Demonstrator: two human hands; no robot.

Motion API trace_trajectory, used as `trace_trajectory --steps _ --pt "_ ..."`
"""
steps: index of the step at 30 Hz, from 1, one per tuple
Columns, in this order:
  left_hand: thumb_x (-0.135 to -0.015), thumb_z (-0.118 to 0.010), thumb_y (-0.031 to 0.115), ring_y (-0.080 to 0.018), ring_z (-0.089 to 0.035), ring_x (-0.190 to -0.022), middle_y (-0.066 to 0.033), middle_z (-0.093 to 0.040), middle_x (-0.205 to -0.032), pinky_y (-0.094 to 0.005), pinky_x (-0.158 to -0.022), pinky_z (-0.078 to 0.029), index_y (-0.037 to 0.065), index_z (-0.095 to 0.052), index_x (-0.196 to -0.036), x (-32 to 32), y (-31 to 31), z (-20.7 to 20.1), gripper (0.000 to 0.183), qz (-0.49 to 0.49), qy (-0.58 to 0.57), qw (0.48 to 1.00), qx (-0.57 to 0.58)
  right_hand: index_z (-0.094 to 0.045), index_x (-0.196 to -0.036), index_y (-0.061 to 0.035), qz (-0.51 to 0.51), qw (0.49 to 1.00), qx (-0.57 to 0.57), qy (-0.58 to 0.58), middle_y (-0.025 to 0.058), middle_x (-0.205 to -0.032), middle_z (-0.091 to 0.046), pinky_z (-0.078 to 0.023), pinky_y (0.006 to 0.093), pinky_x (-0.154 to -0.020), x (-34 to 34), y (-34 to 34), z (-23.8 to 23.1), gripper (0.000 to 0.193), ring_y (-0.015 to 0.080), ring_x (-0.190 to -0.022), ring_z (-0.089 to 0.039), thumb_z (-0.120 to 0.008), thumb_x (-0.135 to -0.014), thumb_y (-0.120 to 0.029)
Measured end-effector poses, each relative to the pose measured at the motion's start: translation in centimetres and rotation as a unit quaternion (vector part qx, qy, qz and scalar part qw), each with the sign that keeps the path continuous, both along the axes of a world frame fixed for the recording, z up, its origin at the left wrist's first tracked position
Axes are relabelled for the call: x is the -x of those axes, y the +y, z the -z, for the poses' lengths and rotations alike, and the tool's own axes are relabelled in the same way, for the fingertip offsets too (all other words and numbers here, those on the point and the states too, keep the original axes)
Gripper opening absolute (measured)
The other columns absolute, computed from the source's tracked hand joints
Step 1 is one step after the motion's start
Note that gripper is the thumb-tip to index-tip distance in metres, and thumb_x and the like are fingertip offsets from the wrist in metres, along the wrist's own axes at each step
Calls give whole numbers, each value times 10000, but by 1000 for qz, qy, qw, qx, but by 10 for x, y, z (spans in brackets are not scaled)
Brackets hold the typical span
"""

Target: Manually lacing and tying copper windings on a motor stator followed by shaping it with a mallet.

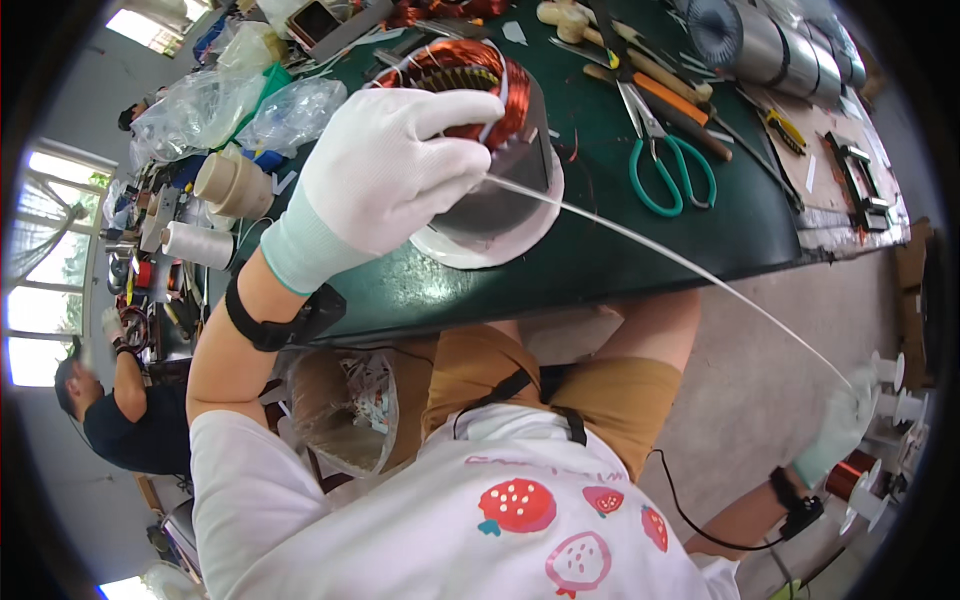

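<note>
My left hand [390,165], in a white knit glove with a pale green cuff, is closed over the near side of a motor stator [515,95] with copper windings. Its curled fingers lie against the coil and around a thin white cord [650,243]; the thumb is hidden. The stator rests on its side on a round white base [545,215]. From the left fingertips the cord runs taut to the lower right. Far out there, my gloved right hand [840,430] is closed on its other end, beyond the table edge.
Teal-handled scissors [655,165] lie right of the stator, near a hammer [565,20] and other hand tools. A white thread spool [200,245] and plastic bags stand left. Wire spools [855,475] are beside my right hand. Another person [125,410] works at far left.
</note>
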State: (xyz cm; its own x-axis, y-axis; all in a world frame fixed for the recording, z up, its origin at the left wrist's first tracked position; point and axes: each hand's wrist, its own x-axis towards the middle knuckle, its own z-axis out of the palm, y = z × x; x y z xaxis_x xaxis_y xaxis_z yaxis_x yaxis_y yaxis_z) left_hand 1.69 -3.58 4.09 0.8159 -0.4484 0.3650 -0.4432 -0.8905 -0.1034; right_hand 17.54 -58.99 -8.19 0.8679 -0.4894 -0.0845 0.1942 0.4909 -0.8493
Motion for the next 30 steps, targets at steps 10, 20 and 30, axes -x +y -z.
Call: trace_trajectory --steps 10,20,30 --pt "-707 -694 -17 -297 -618 -800 -123 -668 -938 -338 -667 -484 49 -688 -1054 36 -77 25 353 -1 -3 994 113 -668 -1052 7 -363 779 446 -250 74 -1054 -613 -480 234 -636 13 197 2 240 98 -746 -590 -486 -954 -116" --pt "-976 -493 282 -259 -586 -1184 -170 -558 -1355 -377 -1020 -466 -34 -373 -1475 28 -148 69 603 -78 432 694 570 -693 -813 -104 -188 647 599 -432 106 -734 -616 -538 377 -553 20 325 -40 240 269 -632 -656 -613 -919 -304" --pt "-878 -625 214 -224 -650 -944 -180 -673 -1042 -357 -893 -489 -22 -503 -1296 3 -199 96 496 -92 464 631 615 -722 -824 -79 -446 719 498 -191 139 -788 -688 -528 341 -602 33 324 -27 283 251 -655 -669 -564 -953 -275"
